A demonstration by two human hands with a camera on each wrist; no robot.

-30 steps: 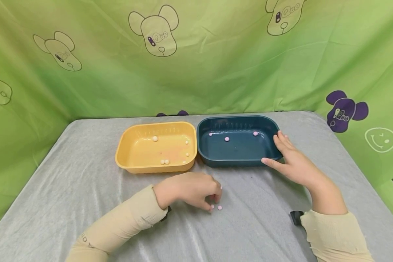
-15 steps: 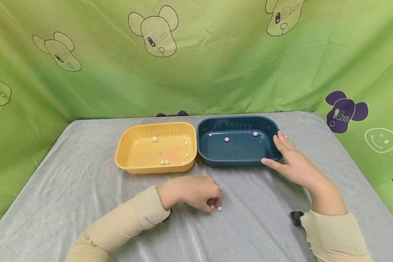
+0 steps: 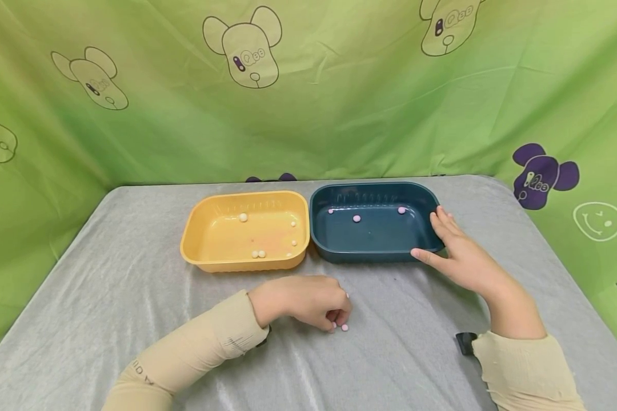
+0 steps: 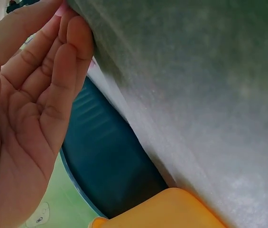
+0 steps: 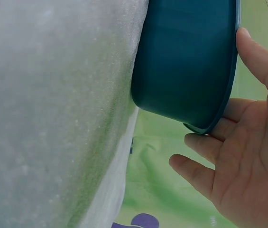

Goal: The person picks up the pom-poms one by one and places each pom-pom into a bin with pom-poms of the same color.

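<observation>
In the head view my left hand [image 3: 308, 302] is low over the grey cloth, fingers curled down. Thumb and forefinger pinch a small pink ball [image 4: 62, 8], mostly hidden between the fingertips. Right beside them lies another pink ball [image 3: 345, 327], and one more [image 3: 347, 295] peeks out past the knuckles. My right hand [image 3: 465, 257] rests against the right end of the dark blue tub [image 3: 370, 257], its fingers spread and fairly straight, the thumb on the front rim. In the right wrist view the fingers [image 5: 202, 145] reach around the tub's end.
A yellow tub [image 3: 244, 266] stands against the blue one's left side, with several white balls [image 3: 243, 217] in it. Inside the blue tub are pink balls [image 3: 357, 218]. A green printed curtain [image 3: 308, 114] hangs behind the table.
My left hand has shifted slightly toward me, its fingertips closing in on the small pink ball. The right hand and both tubs stay in place.
</observation>
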